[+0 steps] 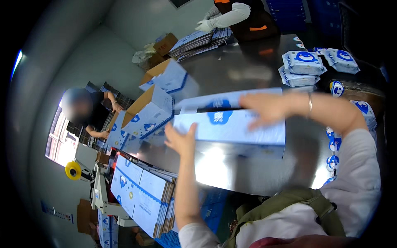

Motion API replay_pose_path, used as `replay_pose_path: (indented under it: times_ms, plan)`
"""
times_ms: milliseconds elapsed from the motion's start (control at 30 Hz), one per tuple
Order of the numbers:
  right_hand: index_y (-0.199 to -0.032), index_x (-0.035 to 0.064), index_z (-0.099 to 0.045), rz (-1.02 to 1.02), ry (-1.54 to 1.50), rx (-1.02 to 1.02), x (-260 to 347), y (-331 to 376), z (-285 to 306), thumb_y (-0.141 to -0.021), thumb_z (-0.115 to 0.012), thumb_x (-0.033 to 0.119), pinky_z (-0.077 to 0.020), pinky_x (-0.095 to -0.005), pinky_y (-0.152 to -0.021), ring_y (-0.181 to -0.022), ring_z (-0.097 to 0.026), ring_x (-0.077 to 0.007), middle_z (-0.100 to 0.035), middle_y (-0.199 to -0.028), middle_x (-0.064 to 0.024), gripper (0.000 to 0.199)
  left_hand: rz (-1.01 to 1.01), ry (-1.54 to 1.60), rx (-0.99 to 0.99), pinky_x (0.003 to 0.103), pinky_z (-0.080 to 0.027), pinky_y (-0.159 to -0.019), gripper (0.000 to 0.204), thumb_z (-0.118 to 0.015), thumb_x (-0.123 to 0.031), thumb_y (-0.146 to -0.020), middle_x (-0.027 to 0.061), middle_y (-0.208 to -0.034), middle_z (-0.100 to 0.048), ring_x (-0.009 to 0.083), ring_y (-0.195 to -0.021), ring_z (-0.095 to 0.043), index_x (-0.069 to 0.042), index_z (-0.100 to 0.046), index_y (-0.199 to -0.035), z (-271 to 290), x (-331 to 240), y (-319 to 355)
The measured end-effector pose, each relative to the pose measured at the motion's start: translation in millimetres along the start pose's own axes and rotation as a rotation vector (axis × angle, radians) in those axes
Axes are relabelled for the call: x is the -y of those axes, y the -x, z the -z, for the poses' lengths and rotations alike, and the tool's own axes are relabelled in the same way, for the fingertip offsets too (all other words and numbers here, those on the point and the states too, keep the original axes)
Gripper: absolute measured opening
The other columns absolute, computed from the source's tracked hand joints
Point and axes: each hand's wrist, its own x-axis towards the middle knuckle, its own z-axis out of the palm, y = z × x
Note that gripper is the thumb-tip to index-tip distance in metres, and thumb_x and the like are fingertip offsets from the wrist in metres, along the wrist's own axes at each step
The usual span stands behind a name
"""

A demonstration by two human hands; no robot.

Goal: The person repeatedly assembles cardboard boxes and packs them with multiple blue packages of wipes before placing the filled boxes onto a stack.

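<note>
A white and blue cardboard carton (242, 130) lies on the metal table in front of me. Its two long top flaps are folded inward, with a dark gap still showing between them. My left hand (182, 138) is at the carton's left end, thumb and fingers spread against its edge. Over the right part of the top, my right hand (266, 108) reaches across the flaps with fingers stretched out. It is blurred by motion, and I cannot tell how firmly it touches. Neither hand grasps anything.
Open cartons (151, 111) stand to the left, near a person (97, 109) reaching toward them. Flattened cartons (142, 190) are stacked at lower left beside a machine with yellow tape (73, 170). Wipes packs (304, 62) lie at right. A gloved person (231, 18) handles another flat stack (200, 43).
</note>
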Motion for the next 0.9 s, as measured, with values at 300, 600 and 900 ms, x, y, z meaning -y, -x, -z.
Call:
replay_pose_path:
  times_ms: [300,600,900]
  plan:
    - [-0.146,0.0017,-0.026,0.05,-0.217,-0.601,-63.2,133.5,-78.9,-0.09,-0.043,0.059,-0.0133,-0.0439,-0.115,-0.142,-0.018,-0.036,-0.022,-0.152,-0.0221,0.081,0.414,1.344,0.779,0.033,-0.038,-0.099,0.062,-0.068,-0.014,-0.085,0.0121,-0.128,-0.049,0.0213,-0.116,-0.049,-0.001,-0.037,-0.138,-55.2,-56.0,192.2]
    - [-0.088,0.0107,-0.068,0.352,-0.028,-0.844,53.8,57.5,-48.3,-0.067,-0.068,0.012,-0.0501,-0.0368,-0.078,-0.089,-0.064,-0.0296,-0.065,-0.088,-0.0139,0.021,-0.571,0.055,0.836,0.035,-0.05,-0.068,0.024,-0.07,-0.009,-0.078,0.0198,-0.078,-0.065,0.0265,-0.073,-0.067,0.0,-0.06,-0.099,126.9,-125.3,42.1]
    - [-0.079,0.0096,-0.067,0.408,0.145,-0.506,-0.1,64.7,-120.1,-0.071,-0.06,0.012,-0.0497,-0.0384,-0.068,-0.086,-0.064,-0.0264,-0.068,-0.085,-0.0041,0.01,-0.055,-0.257,0.82,0.045,-0.047,-0.083,0.044,-0.067,-0.033,-0.081,0.0276,-0.101,-0.063,0.0427,-0.098,-0.059,0.007,-0.063,-0.1,76.2,33.0,16.3]
